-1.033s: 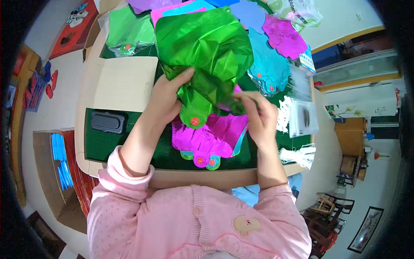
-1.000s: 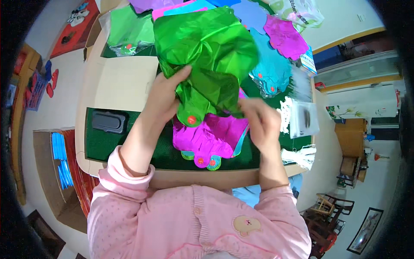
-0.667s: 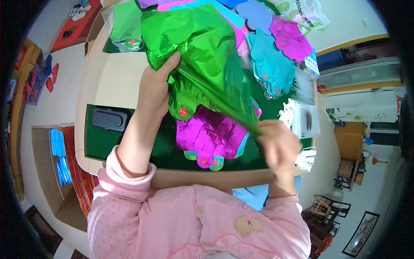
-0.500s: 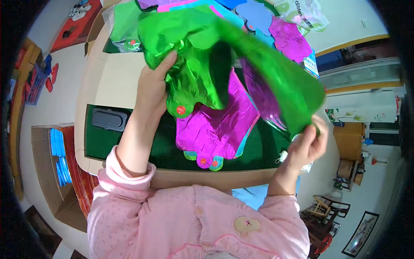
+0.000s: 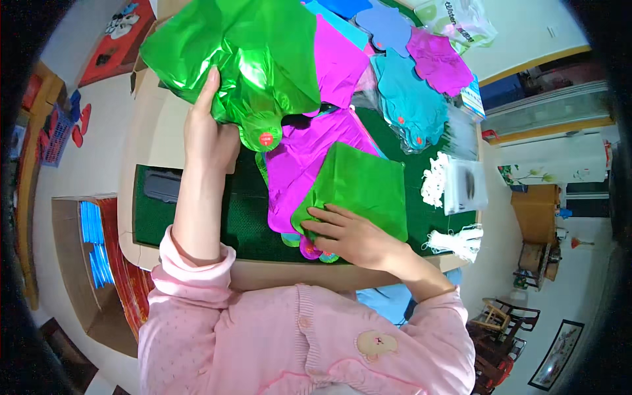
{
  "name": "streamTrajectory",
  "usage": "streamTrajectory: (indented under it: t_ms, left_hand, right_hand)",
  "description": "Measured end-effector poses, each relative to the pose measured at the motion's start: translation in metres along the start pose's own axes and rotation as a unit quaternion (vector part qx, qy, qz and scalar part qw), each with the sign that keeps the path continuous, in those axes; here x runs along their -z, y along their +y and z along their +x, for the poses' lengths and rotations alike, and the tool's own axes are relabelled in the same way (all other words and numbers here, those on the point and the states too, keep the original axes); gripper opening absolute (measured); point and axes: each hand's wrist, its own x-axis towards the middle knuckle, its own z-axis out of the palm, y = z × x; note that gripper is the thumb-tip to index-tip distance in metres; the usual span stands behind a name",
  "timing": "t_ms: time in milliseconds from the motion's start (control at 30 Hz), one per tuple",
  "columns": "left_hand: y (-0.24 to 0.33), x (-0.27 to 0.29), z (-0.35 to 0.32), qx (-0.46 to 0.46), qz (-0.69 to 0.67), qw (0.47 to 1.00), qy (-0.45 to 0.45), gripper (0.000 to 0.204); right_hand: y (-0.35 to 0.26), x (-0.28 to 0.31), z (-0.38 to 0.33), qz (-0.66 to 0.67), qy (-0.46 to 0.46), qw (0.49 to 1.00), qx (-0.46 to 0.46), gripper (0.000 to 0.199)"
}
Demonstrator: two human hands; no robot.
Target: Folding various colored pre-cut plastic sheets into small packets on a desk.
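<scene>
My left hand (image 5: 209, 141) grips a bunch of shiny green deflated foil balloons (image 5: 276, 59) by their near side, thumb on top. A rounded tab with a red round sticker (image 5: 266, 139) hangs from the bunch. My right hand (image 5: 355, 240) lies flat, fingers extended, on a single green foil balloon (image 5: 368, 181). That one rests on a pile of magenta foil balloons (image 5: 289, 171), whose tabs with red stickers stick out toward me. Teal edges show under the magenta ones. The far part of the pile is hidden behind the green bunch.
Teal foil balloons (image 5: 411, 99) and a magenta foil balloon (image 5: 440, 62) lie at the far right. White string bundles (image 5: 454, 242) and clear plastic bags (image 5: 465, 184) sit along the right edge. A dark grey case (image 5: 162, 184) lies on the green mat (image 5: 247, 204) at left.
The green bunch in my left hand has moved left and up. My right hand has brought one green balloon down onto the magenta pile and now lies flat on it.
</scene>
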Motion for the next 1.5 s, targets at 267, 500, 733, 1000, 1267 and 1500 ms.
streamTrajectory:
  t_ms: [267,500,733,1000,1267,1500]
  left_hand:
    - [-0.004,0.009,0.001,0.018,0.007,0.999,-0.025,0.039]
    - [-0.008,0.003,0.0,0.032,-0.014,0.999,-0.036,0.037]
    - [-0.013,0.001,-0.004,0.062,0.002,0.997,-0.035,0.033]
    - [-0.028,-0.006,-0.01,0.108,-0.005,0.993,-0.053,0.034]
    - [-0.017,0.002,-0.003,0.042,0.094,0.995,-0.008,0.032]
    - [0.072,0.01,0.038,-0.102,0.169,0.976,0.092,0.035]
  right_hand:
    - [0.035,0.03,-0.032,-0.083,0.318,0.868,-0.371,0.028]
    - [0.058,0.015,-0.081,0.033,0.305,0.83,-0.466,0.016]
    - [0.079,0.045,-0.017,0.016,0.313,0.856,-0.411,0.016]
    - [0.091,0.083,0.067,0.445,0.361,0.75,-0.331,0.011]
    - [0.125,0.073,0.089,0.508,0.454,0.672,-0.292,0.018]
    - [0.228,0.071,0.05,0.38,0.56,0.653,-0.339,0.019]
